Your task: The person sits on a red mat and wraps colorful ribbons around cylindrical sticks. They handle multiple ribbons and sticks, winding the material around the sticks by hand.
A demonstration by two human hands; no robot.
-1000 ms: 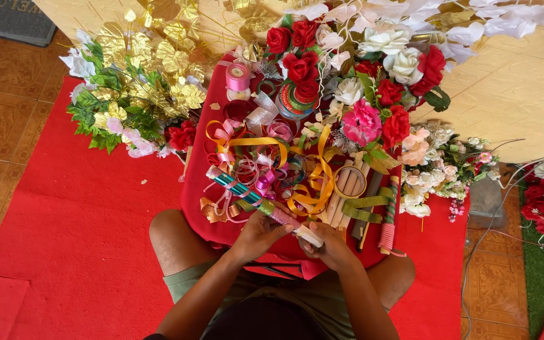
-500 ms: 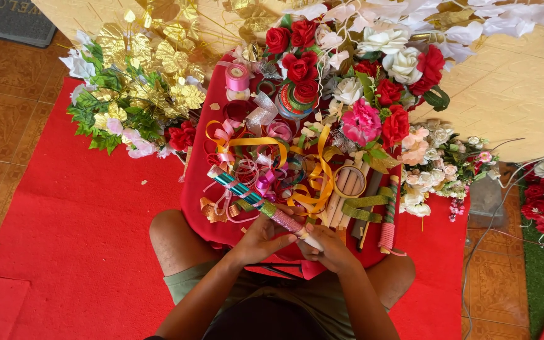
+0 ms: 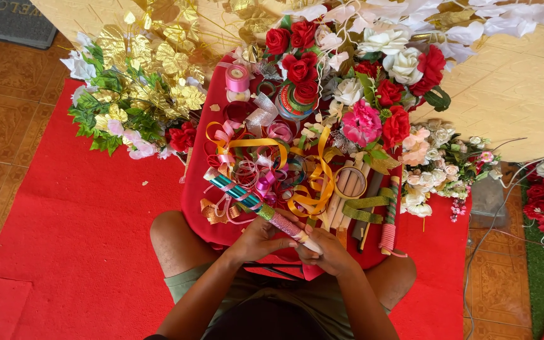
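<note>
Left hand (image 3: 256, 242) and right hand (image 3: 328, 250) both closed around near end of long ribbon-wrapped stick, teal, green and pink bands (image 3: 256, 204); stick angles far-left over red tray (image 3: 196, 195) heaped with curled ribbons (image 3: 266, 167).

Single view, worn on the head, looking almost straight down past chin and chest. Set close above the lap: forearms rise from the bottom edge, left hand (image 3: 256, 242) and right hand (image 3: 328, 252) meeting just below frame centre. Facing forward over a red tray (image 3: 199, 189) filling the middle, red mat (image 3: 64, 252) at lower left, tiled floor (image 3: 7, 132) at far left.
</note>
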